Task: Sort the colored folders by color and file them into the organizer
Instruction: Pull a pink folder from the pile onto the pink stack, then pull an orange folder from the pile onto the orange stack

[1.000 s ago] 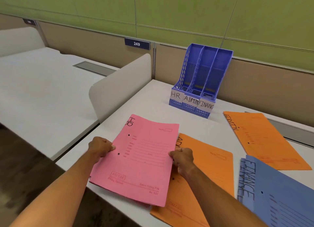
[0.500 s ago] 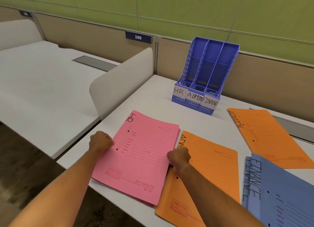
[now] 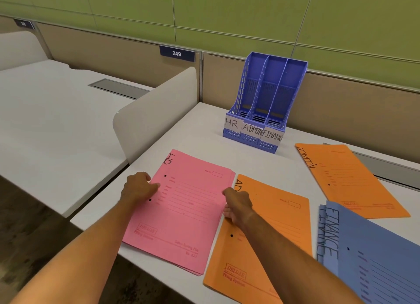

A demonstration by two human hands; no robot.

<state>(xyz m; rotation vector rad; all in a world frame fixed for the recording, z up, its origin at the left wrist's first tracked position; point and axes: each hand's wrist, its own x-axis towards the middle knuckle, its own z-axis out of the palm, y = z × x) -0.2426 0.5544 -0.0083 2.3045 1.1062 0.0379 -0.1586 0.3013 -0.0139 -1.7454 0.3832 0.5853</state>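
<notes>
Both hands clamp the pink stack (image 3: 181, 212) by its sides, left hand (image 3: 138, 187) at nine o'clock, right hand (image 3: 237, 204) at three, likely squaring the edges for lifting. At one o'clock the organizer (image 3: 261, 103) waits, its HR slot leftmost, apparently empty.

One head-worn wide-angle view looks forward and down across the desk (image 3: 204, 131), near the hands, the organizer (image 3: 261, 103) farther back against the partition

Bright even overhead light, soft faint shadows, wide-angle bending at edges, slight blur
</notes>
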